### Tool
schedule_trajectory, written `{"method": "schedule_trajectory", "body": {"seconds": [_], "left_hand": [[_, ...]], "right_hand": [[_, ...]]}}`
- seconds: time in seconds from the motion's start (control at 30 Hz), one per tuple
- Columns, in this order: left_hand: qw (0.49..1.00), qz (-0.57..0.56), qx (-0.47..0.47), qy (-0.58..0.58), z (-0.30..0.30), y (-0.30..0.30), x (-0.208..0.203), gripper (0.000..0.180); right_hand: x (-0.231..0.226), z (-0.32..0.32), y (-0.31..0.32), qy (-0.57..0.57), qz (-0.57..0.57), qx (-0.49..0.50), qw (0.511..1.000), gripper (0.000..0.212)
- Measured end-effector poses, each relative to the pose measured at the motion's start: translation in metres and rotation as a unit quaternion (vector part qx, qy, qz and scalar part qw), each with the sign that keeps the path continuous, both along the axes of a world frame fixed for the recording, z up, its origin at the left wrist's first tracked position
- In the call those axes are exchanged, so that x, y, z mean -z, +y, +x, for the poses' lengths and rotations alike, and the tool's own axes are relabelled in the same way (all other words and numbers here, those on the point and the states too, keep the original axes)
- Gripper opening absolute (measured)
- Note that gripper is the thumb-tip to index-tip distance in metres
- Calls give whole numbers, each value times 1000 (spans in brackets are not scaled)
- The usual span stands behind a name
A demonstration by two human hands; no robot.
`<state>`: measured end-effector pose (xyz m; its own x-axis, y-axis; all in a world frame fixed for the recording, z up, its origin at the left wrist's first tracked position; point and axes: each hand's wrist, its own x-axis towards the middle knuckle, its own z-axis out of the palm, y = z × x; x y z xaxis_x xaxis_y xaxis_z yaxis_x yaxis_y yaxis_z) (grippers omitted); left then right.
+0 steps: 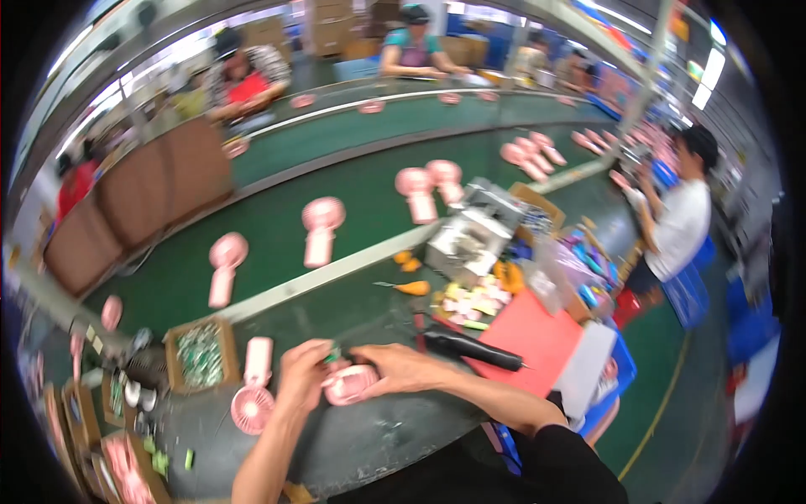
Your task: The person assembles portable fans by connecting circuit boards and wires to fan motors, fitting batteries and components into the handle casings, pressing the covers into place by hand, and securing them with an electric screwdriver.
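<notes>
Over the near worktable, my left hand is closed, with a small green part at its fingertips, too blurred to name more closely. Beside it, my right hand grips a pink plastic fan housing by its right side. The green part is right above the housing's upper edge; whether they touch I cannot tell. Left of my left forearm lies another pink handheld fan's round grille, partly behind the wrist, with a pink handle piece just beyond it.
A carton of small green-and-silver parts stands at left. Rightward lie a black power screwdriver, an orange-handled tool, a red sheet and a metal box. Pink fans lie on the green conveyor; a co-worker is at right.
</notes>
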<state>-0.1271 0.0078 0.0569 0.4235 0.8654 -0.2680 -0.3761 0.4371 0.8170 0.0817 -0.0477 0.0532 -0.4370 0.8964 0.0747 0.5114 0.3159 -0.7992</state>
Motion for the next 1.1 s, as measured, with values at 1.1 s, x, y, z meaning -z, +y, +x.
{"method": "schedule_trajectory", "body": {"seconds": [1.1], "left_hand": [[876,389,-67,278,13,-35,57,25]], "right_hand": [[4,-27,430,211,-161,305,915,47]]}}
